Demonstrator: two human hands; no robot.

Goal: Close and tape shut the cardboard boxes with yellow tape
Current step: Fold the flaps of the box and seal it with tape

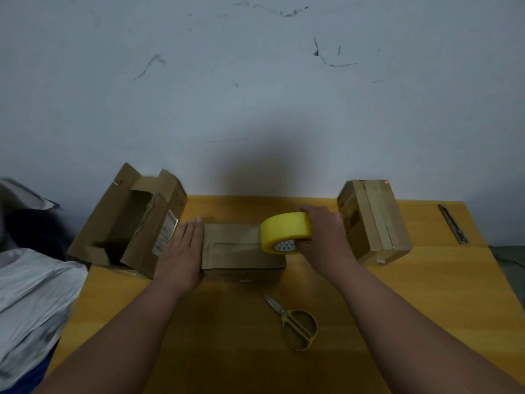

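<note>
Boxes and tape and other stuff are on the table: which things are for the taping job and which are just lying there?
For the job: yellow tape roll, middle box, open box, taped box, scissors.

Just lying about: metal tool, grey cloth.

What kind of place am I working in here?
Likely a makeshift packing spot in a plain room: a yellow table against a scuffed bare wall, cardboard boxes, scissors.

You have matt cardboard boxes [241, 248], a glossy tape roll [285, 233], and a smooth wooden table [397, 308].
</note>
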